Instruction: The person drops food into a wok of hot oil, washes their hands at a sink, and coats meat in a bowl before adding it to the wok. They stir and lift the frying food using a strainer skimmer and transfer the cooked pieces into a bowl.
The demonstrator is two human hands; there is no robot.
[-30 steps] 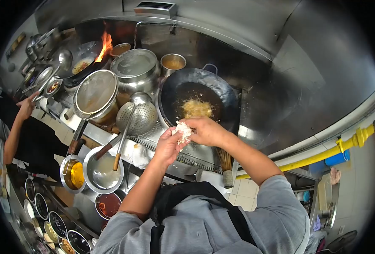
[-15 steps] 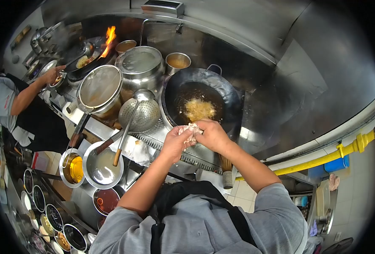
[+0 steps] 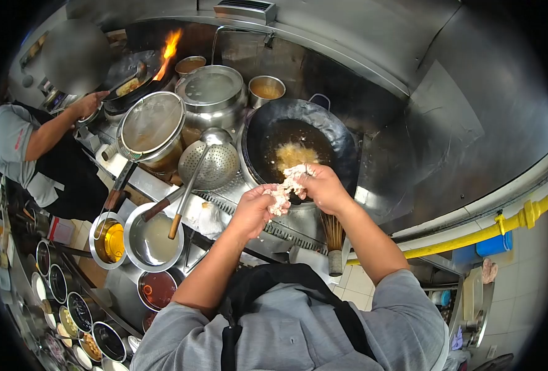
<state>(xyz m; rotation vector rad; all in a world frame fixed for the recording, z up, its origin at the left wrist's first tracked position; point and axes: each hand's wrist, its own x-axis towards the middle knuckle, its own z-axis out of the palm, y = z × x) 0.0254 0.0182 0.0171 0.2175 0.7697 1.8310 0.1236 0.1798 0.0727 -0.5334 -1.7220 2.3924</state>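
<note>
My left hand (image 3: 253, 212) is closed on a lump of pale, flour-coated food (image 3: 279, 201) near the front rim of a large black wok (image 3: 341, 135). Slightly higher and to the right, my right hand (image 3: 327, 190) grips another part of the same whitish food, which stretches between the two hands. I cannot tell whether it is one piece or several. Just beyond my fingers, a golden clump of frying food (image 3: 295, 154) bubbles in the wok's dark oil.
Left of the wok lie a perforated skimmer (image 3: 207, 166) and a ladle (image 3: 214, 136). Behind stands a lidded pot (image 3: 211, 89). A bamboo brush (image 3: 334, 247) stands below my right forearm. At far left, a co-worker's hand (image 3: 88, 105) holds another wok (image 3: 139, 93) beside a flame.
My right hand has moved up and right, away from my left, spreading the pale food between them. The co-worker has leaned in over the far wok, and the view has shifted slightly.
</note>
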